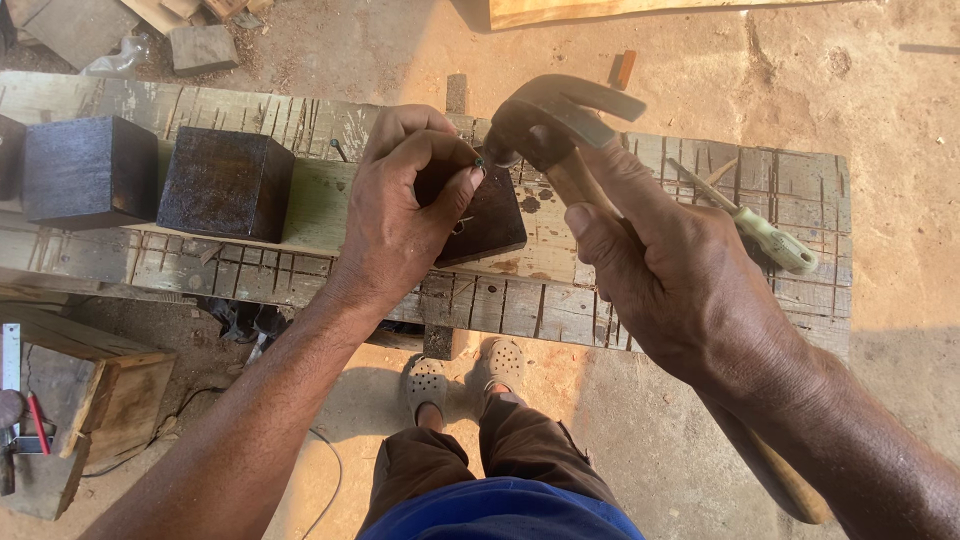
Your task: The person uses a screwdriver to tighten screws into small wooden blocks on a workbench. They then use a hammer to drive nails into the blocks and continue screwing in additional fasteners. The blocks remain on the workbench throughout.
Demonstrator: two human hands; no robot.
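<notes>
Pinching a small nail (pixel 479 160) on the dark square wooden block (pixel 490 220), left hand (pixel 400 215) grip closed; right hand (pixel 670 280) clamped on wooden-handled claw hammer (pixel 560 120) over scarred plank bench (pixel 560 305).

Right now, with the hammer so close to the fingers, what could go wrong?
1. The left hand pinches a small nail on the dark block, right beside the hammer. A strike slightly off could hit the fingertips.
2. The right hand grips the handle near the head, so the blow may be harder to aim.
3. The block lies loose on the workbench; it may shift and bend the nail.
</notes>
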